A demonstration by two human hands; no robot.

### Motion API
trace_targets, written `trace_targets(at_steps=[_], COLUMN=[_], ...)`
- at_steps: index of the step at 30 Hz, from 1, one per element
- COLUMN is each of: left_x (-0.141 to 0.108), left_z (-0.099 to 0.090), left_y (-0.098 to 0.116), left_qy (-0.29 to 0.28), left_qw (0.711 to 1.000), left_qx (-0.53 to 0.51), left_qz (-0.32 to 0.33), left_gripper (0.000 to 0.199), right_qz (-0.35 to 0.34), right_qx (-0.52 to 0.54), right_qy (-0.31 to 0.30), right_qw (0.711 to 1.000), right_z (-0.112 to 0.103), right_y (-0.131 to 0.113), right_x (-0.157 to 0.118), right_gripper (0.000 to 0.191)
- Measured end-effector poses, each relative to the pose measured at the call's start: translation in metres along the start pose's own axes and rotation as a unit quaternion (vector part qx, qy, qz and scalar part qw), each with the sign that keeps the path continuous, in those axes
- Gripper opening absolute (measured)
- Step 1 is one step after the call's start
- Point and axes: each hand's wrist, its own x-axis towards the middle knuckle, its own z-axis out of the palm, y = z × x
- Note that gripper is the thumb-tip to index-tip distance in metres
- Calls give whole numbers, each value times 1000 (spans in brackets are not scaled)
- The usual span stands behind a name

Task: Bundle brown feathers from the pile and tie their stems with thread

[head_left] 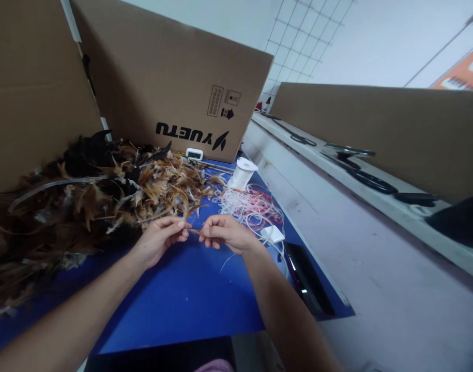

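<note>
Over the blue tabletop (174,294), my two hands face each other with fingertips nearly meeting. My left hand (161,237) pinches a small brown feather (194,232) near one end. The fingers of my right hand (224,232) are closed on the feather's other end. Another curved brown strand rises just behind the left fingertips; whether it is held too, I cannot tell. To the left spreads a large heap of brown and black feathers (92,206), reaching close behind my left hand.
Behind my right hand lie tangled white and red strings (252,206) and a white spool (242,174). A black glossy device (308,279) rests at the right edge. Cardboard panels (174,77) stand behind the heap. Scissors (303,139) lie on a ledge at right.
</note>
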Motion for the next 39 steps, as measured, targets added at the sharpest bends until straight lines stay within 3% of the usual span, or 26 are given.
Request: trace_targets(at_steps=[10, 18, 23, 30, 34, 39], left_x=[3, 3, 1, 3, 5, 5], left_z=[2, 2, 4, 0, -3, -2], left_y=[-4, -7, -8, -9, -8, -9], left_qy=[61, 56, 42, 55, 58, 59], left_qw=[998, 998, 998, 998, 997, 993], left_qx=[0, 20, 39, 43, 56, 100], left_qz=[-7, -9, -8, -11, -2, 36], left_gripper=[19, 18, 17, 17, 17, 18], right_qz=[15, -50, -42, -68, -74, -31], right_qx=[52, 12, -55, -157, -139, -103], right_qy=[2, 51, 117, 153, 172, 172], right_qw=[999, 997, 991, 973, 972, 979], right_z=[-7, 8, 21, 15, 13, 16], right_y=[11, 21, 28, 29, 22, 16], right_x=[9, 11, 15, 9, 5, 4], right_gripper=[13, 34, 23, 16, 15, 13])
